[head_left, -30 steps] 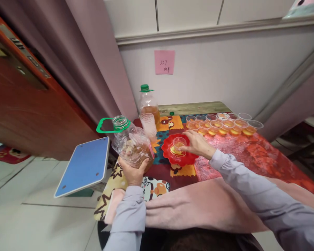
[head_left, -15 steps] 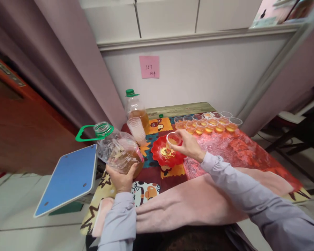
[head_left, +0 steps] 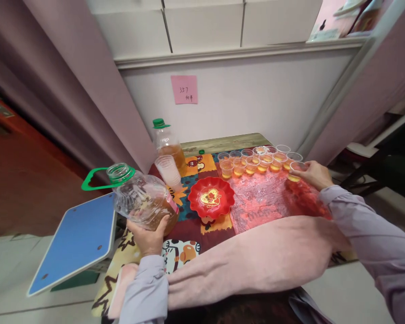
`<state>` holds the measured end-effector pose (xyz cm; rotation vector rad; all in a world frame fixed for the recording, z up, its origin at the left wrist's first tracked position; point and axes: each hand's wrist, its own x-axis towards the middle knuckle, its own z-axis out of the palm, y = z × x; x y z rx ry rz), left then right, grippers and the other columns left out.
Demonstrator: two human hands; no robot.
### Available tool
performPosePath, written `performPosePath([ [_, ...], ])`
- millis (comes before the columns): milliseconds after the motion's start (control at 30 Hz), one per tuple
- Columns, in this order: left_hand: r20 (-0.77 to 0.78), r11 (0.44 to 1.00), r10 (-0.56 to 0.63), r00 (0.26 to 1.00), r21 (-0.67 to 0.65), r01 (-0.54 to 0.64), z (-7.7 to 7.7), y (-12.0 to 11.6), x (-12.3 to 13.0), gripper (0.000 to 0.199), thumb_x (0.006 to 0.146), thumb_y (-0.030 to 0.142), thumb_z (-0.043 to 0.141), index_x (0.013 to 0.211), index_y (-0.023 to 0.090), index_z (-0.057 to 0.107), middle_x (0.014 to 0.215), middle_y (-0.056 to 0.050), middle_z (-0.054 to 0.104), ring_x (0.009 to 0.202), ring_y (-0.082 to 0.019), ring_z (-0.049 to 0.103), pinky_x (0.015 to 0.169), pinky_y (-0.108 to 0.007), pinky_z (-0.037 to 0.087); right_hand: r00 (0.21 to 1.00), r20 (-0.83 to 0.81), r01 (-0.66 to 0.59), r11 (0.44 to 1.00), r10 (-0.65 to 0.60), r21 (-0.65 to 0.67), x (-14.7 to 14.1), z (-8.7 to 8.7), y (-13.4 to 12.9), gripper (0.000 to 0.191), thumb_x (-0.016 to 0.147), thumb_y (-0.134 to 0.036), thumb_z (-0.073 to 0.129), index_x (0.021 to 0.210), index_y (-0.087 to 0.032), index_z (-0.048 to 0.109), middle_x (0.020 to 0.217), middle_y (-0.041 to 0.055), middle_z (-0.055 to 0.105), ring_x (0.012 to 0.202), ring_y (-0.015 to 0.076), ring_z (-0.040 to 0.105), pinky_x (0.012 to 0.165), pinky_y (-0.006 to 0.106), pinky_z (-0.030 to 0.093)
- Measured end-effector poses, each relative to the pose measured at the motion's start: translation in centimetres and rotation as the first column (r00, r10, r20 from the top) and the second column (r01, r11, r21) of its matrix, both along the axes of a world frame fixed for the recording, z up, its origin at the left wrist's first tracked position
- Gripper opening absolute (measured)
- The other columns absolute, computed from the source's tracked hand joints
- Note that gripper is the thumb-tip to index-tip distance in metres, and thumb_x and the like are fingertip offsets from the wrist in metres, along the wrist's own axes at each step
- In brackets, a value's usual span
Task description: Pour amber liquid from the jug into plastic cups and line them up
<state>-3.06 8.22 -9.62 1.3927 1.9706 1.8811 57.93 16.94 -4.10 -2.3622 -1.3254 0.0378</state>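
Observation:
My left hand (head_left: 148,235) is wrapped round the lower part of a clear plastic jug (head_left: 143,200) with a green handle. The jug leans to the left, uncapped, with amber liquid in its bottom. On the right, my right hand (head_left: 316,174) grips a clear plastic cup (head_left: 296,170) holding a little amber liquid. That cup is at the near right end of the rows of filled plastic cups (head_left: 251,167); whether it rests on the table cannot be told. Between my hands lies a red scalloped plate (head_left: 193,201) with a gold heart design.
Behind the plate, a stack of plastic cups (head_left: 168,171) leans before a second jug (head_left: 170,150) with a green cap. A loose green cap (head_left: 201,152) lies near the wall. Pink cloth (head_left: 249,256) covers the near edge. A blue board (head_left: 76,243) stands left of the table.
My right hand has carried the cup from above the red plate rightward to the rows of cups. The left hand still holds the tilted jug. The view has shifted slightly.

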Motion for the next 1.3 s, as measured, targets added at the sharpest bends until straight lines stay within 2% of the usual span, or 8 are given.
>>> performPosePath([
  [400, 0.012, 1.000, 0.009, 1.000, 0.008, -0.009, 0.2, 0.2, -0.1, 0.111, 0.053, 0.051, 0.096, 0.144, 0.018, 0.042, 0.129, -0.016, 0.065, 0.118, -0.032, 0.069, 0.111, -0.053, 0.053, 0.997, -0.059, 0.055, 0.998, -0.055, -0.006, 0.8, -0.8, 1.2, 0.070, 0.075, -0.063, 0.084, 0.121, -0.011, 0.073, 0.110, 0.0327, 0.077, 0.094, 0.0387, 0.076, 0.074, 0.044, 0.048],
  [533, 0.009, 1.000, -0.001, 1.000, 0.004, 0.001, 0.1, 0.1, -0.1, 0.111, 0.055, 0.050, 0.096, 0.146, 0.017, 0.042, 0.131, -0.016, 0.065, 0.119, -0.032, 0.068, 0.112, -0.054, 0.052, 0.997, -0.053, 0.056, 0.998, -0.056, -0.001, -0.1, -0.2, 0.4, 0.087, 0.073, -0.065, 0.086, 0.132, -0.004, 0.066, 0.113, 0.0387, 0.074, 0.096, 0.0403, 0.075, 0.072, 0.044, 0.046],
  [700, 0.021, 0.999, -0.039, 0.999, 0.002, 0.039, -0.1, -0.2, 0.1, 0.108, 0.059, 0.051, 0.095, 0.147, 0.018, 0.040, 0.130, -0.016, 0.066, 0.116, -0.031, 0.071, 0.107, -0.050, 0.056, 0.999, 0.048, 0.011, 0.960, -0.025, 0.280, -3.7, 2.8, 0.2, 0.096, 0.079, -0.052, 0.088, 0.152, -0.001, 0.051, 0.138, 0.0391, 0.064, 0.126, 0.0409, 0.065, 0.089, 0.045, 0.048],
  [833, 0.046, 0.999, -0.047, 0.998, -0.010, 0.048, -0.3, -0.6, 0.4, 0.106, 0.062, 0.052, 0.094, 0.147, 0.019, 0.039, 0.133, -0.017, 0.065, 0.119, -0.030, 0.071, 0.107, -0.048, 0.056, 0.949, 0.076, -0.306, 0.830, 0.307, 0.466, -11.5, 7.1, 0.1, 0.048, 0.088, -0.034, 0.080, 0.131, -0.016, 0.072, 0.128, 0.0232, 0.075, 0.113, 0.0315, 0.073, 0.095, 0.042, 0.052],
  [967, 0.067, 0.999, -0.039, 0.997, -0.015, 0.040, -0.5, -0.8, 0.5, 0.107, 0.062, 0.054, 0.095, 0.147, 0.020, 0.039, 0.134, -0.017, 0.065, 0.120, -0.031, 0.071, 0.108, -0.048, 0.056, 0.630, 0.041, -0.676, 0.521, 0.776, 0.521, -22.3, 10.8, -0.3, 0.014, 0.095, -0.035, 0.069, 0.095, -0.025, 0.079, 0.098, 0.0078, 0.082, 0.090, 0.0243, 0.076, 0.084, 0.038, 0.057],
  [1067, 0.080, 0.999, -0.049, 0.996, -0.006, 0.050, -0.8, -0.8, 0.4, 0.111, 0.061, 0.055, 0.095, 0.149, 0.019, 0.038, 0.136, -0.019, 0.064, 0.123, -0.032, 0.069, 0.111, -0.050, 0.053, 0.418, 0.115, -0.848, 0.341, 0.901, 0.407, -30.2, 12.3, 1.1, 0.015, 0.099, -0.031, 0.066, 0.098, -0.026, 0.081, 0.100, 0.0042, 0.081, 0.089, 0.0217, 0.075, 0.084, 0.035, 0.056],
  [1167, 0.092, 0.998, -0.061, 0.994, -0.014, 0.062, -1.2, -0.7, 0.1, 0.116, 0.060, 0.055, 0.095, 0.152, 0.019, 0.035, 0.142, -0.021, 0.061, 0.129, -0.033, 0.067, 0.114, -0.051, 0.051, 0.303, 0.184, -0.933, 0.251, 0.935, 0.260, -36.5, 12.9, 3.9, 0.018, 0.100, -0.027, 0.067, 0.110, -0.025, 0.081, 0.111, 0.0056, 0.080, 0.096, 0.0224, 0.074, 0.089, 0.035, 0.054],
  [1300, 0.109, 0.996, -0.087, 0.990, -0.012, 0.089, -1.4, -0.8, 0.1, 0.117, 0.061, 0.054, 0.095, 0.155, 0.018, 0.034, 0.142, -0.021, 0.062, 0.131, -0.034, 0.067, 0.115, -0.051, 0.050, 0.236, 0.246, -0.972, 0.233, 0.940, 0.042, -42.0, 13.0, 6.8, 0.029, 0.099, -0.027, 0.068, 0.126, -0.022, 0.078, 0.133, 0.0115, 0.074, 0.113, 0.0282, 0.072, 0.093, 0.037, 0.054],
])
